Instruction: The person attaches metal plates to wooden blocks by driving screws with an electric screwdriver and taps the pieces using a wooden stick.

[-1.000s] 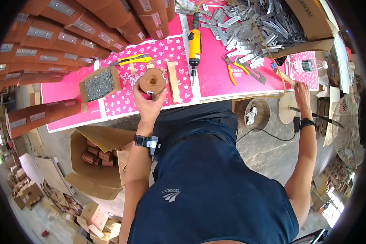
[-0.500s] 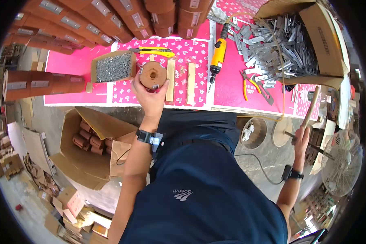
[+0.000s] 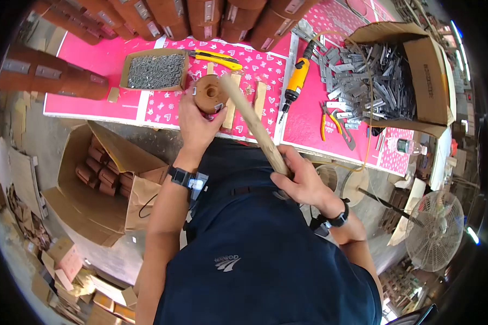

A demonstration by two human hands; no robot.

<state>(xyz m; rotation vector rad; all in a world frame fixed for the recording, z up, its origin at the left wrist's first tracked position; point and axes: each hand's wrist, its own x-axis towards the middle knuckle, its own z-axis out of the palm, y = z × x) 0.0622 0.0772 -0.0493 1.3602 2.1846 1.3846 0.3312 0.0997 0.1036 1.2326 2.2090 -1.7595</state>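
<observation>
My left hand (image 3: pixel 196 127) grips a brown round wooden piece (image 3: pixel 205 102) with a hole in the middle of its top, holding it upright on the pink table. My right hand (image 3: pixel 306 181) is wrapped round a pale wooden stick (image 3: pixel 257 127). The stick slants up and left, its far end beside the round piece's upper right edge; whether they touch I cannot tell. Two light wooden strips, the nearer one (image 3: pixel 231 115) and the other (image 3: pixel 259 105), lie just right of the piece. A small box of screws (image 3: pixel 156 73) stands to its left.
A yellow power screwdriver (image 3: pixel 298 78), a yellow cutter knife (image 3: pixel 217 58) and pliers (image 3: pixel 330 123) lie on the table. A carton (image 3: pixel 436 81) spills metal plates (image 3: pixel 382 81) at right. Brown cylinders (image 3: pixel 206 19) line the back. Below stand an open carton (image 3: pixel 65 184) and a fan (image 3: pixel 436 230).
My right hand has swung the stick from the far right in over the table's front, towards the round piece. My left hand keeps its hold. The camera view has shifted slightly.
</observation>
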